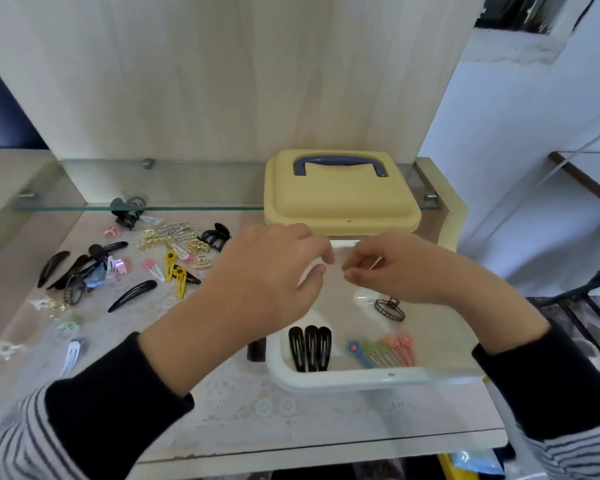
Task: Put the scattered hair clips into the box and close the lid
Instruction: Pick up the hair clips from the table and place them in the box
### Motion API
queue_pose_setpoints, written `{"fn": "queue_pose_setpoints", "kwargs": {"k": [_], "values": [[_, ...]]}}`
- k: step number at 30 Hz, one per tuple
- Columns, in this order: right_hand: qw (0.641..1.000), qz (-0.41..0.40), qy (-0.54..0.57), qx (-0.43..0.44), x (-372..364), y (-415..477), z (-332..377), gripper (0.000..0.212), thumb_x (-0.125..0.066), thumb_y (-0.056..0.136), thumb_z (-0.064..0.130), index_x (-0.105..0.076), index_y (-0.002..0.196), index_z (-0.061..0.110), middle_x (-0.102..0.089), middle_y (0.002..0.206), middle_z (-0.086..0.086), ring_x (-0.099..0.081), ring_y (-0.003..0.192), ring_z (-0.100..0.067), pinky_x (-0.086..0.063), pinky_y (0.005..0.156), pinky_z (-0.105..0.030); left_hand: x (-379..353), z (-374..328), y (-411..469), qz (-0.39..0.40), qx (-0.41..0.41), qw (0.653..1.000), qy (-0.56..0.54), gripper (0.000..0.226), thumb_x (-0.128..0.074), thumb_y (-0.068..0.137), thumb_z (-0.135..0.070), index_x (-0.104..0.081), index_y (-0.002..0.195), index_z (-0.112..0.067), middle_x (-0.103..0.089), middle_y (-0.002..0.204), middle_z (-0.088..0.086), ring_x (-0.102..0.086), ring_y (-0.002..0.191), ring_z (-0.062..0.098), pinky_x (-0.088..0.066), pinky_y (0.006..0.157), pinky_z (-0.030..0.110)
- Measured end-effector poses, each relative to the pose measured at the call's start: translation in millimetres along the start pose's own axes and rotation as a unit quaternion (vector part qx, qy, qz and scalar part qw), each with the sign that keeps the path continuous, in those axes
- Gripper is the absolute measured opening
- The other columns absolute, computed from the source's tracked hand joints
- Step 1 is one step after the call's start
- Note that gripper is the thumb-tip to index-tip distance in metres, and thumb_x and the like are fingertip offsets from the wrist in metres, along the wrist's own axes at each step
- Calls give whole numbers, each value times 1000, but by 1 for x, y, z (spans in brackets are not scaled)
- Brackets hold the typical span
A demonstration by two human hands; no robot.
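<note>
Lace-covered tabletop carries the open box, lower right. Over it the left hand pinches a white clip; the right hand fingers curl, on what I cannot tell. Scattered hair clips lie middle left, nearer the left hand; the lid stands behind.

a home, seemingly a bedroom dressing corner: a pale wood-grain unit with a glass shelf on metal pegs, a lace cloth under a glass top, scattered hair clips, and a plain white wall beside it.
</note>
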State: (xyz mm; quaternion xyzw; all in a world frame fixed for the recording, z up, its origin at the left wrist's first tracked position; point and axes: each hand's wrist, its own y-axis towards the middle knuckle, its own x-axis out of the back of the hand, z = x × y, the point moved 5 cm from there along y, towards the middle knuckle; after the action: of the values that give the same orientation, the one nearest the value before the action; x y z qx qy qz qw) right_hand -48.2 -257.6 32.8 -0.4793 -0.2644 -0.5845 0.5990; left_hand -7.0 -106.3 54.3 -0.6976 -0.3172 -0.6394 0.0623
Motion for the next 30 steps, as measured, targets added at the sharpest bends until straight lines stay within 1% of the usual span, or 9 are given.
{"fn": "queue_pose_setpoints", "kwargs": {"k": [3, 8, 13, 17, 20, 21, 25, 28, 30], "values": [[998, -62, 32, -9, 5, -8, 12, 11, -56, 89, 40, -65, 91, 34, -63, 91, 19, -61, 88, -6, -52, 86, -36, 17, 18, -15, -81, 19, 996, -26, 22, -49, 88, -34, -67, 100, -31, -68, 96, -13, -64, 84, 12, -49, 71, 32], [972, -206, 105, 41, 6, -21, 58, 14, -55, 90, 22, -66, 97, 21, -65, 92, 10, -61, 88, -10, -48, 76, -23, 40, 55, -50, -195, 91, 974, -64, 22, -49, 90, -31, -67, 102, -27, -66, 98, -17, -60, 83, 7, -47, 72, 29], [934, -302, 144, 125, -9, -25, 124, 19, -53, 88, 14, -64, 103, 15, -64, 95, 0, -60, 88, -18, -50, 78, -39, 43, 91, -86, -252, 166, 949, -94, 21, -50, 91, -27, -65, 106, -26, -63, 104, -17, -53, 92, -1, -46, 76, 25], [927, -317, 134, 148, -31, -17, 171, 26, -51, 88, 10, -60, 112, 15, -61, 105, -1, -57, 93, -19, -49, 80, -39, 35, 121, -111, -275, 235, 921, -144, 23, -50, 91, -27, -62, 110, -26, -59, 110, -15, -56, 100, 5, -48, 82, 27], [932, -309, 120, 145, -53, -7, 194, 27, -52, 89, 13, -56, 116, 15, -58, 109, -2, -54, 98, -20, -47, 79, -35, 21, 136, -126, -275, 258, 914, -149, 22, -52, 94, -14, -60, 114, -19, -58, 115, -13, -53, 104, 2, -35, 85, 4], [932, -315, 107, 144, -62, -2, 199, 26, -52, 89, 14, -56, 115, 14, -57, 110, -3, -54, 98, -21, -46, 76, -34, 15, 141, -132, -271, 269, 913, -144, 22, -51, 95, -15, -60, 115, -17, -58, 116, -12, -50, 104, 0, -31, 82, 2], [927, -350, 69, 115, -103, 27, 198, 27, -56, 87, 12, -59, 114, 11, -58, 107, -6, -57, 91, -25, -35, 65, -26, -18, 155, -151, -233, 289, 919, -132, 26, -47, 97, -17, -58, 121, -14, -57, 126, -2, -49, 112, 2, -34, 87, 13], [936, -345, 45, 60, -134, 51, 183, 33, -61, 81, 9, -63, 114, 11, -61, 110, -9, -57, 97, -28, -45, 73, -33, -43, 161, -157, -177, 318, 922, -131, 34, -46, 98, -13, -52, 132, -12, -45, 143, 2, -38, 135, 14, -30, 108, 23], [935, -352, 10, 34, -148, 62, 173, 40, -69, 73, 9, -65, 112, 13, -64, 108, -10, -59, 94, -31, -50, 72, -36, -55, 163, -159, -144, 337, 923, -117, 40, -43, 99, -17, -46, 139, -10, -34, 152, 3, -27, 143, 18, -24, 117, 32]]}}
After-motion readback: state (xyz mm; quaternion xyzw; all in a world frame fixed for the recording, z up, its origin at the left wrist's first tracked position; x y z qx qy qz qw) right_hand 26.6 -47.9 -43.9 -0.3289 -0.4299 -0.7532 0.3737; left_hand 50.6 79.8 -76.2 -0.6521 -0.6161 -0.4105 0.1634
